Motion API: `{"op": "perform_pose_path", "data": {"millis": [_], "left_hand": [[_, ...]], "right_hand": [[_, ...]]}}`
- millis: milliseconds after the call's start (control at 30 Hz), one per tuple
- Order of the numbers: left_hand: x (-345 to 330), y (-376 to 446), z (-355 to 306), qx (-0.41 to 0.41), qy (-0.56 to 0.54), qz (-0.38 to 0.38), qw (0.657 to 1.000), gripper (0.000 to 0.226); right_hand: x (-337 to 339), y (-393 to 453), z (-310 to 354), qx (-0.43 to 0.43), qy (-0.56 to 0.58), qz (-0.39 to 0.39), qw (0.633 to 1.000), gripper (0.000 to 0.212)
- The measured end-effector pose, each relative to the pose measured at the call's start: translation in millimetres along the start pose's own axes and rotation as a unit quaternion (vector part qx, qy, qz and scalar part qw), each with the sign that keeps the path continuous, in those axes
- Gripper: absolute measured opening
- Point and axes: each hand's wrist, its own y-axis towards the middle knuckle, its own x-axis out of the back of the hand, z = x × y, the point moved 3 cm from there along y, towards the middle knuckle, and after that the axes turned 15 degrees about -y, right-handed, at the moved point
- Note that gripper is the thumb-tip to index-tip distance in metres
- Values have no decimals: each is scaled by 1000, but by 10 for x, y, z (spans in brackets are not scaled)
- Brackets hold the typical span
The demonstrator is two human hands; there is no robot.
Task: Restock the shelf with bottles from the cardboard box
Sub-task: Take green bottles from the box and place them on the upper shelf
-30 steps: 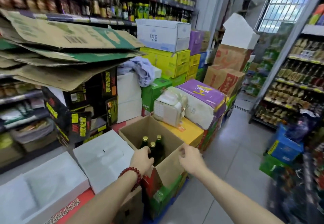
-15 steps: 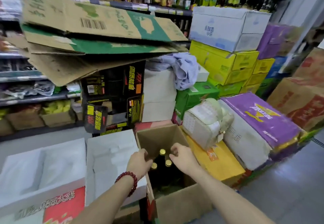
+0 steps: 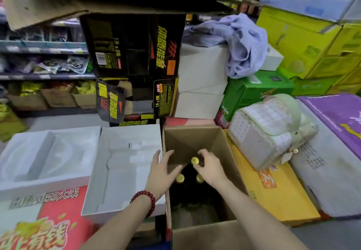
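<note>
Now closer, right hand (image 3: 210,168) pinching bottle cap (image 3: 195,160) (gold), left hand (image 3: 161,173) spread inside cardboard box (image 3: 228,152).

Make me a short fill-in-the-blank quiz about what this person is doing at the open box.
1. The bottles in the cardboard box have caps of ____ colour.
2. The number of bottle caps showing in the box is ____.
3. A bracelet of red beads sits on the ____ wrist.
4. The right hand has its fingertips around the top of a bottle, while the left hand is ____.

Missing words: gold; three; left; open
</note>
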Motion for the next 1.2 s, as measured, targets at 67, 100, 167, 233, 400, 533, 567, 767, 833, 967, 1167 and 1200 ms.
{"op": "perform_pose_path", "data": {"millis": [67, 100, 167, 233, 400, 533, 567, 767, 833, 967, 1167, 1200], "left_hand": [[-60, 35, 97, -1, -6, -7, 1000, 61], [-78, 40, 139, 0, -14, -13, 1000, 59], [-94, 45, 195, 0, -34, -23, 999, 56], [-101, 52, 213, -6, -42, -28, 999, 55], [-125, 79, 222, -14, -36, -41, 998, 55], [-116, 88, 204, -9, -18, -36, 999, 56], [-106, 84, 186, -6, -10, -30, 999, 57], [-84, 7, -126, 56, 39, -11, 998, 52], [-70, -2, -329, 45, 42, -13, 998, 51], [-44, 21, -781, 37, 53, 6, 998, 65], [-107, 12, -1320, 10, -11, 56, 998, 112], [-119, 10, -1366, 5, -21, 69, 997, 114]], "right_hand": [[-163, 141, -10, 0, 5, 31, 999, 50], [-238, 203, -8, 4, 3, 49, 999, 52], [-344, 302, -11, 5, -11, 68, 998, 50], [-387, 378, -39, -7, -19, 58, 998, 42], [-403, 447, -103, 21, 20, 26, 999, 20], [-321, 377, -61, 55, 45, 7, 997, 21], [-252, 358, -38, 62, 55, 2, 997, 21], [533, 252, 133, 63, 165, -42, 983, 19], [841, 181, 232, 61, 224, -56, 971, 17], [1467, 26, 406, 71, 261, -89, 959, 24], [2280, -268, 450, 95, 291, -134, 943, 20], [2393, -330, 451, 98, 297, -135, 940, 20]]}}
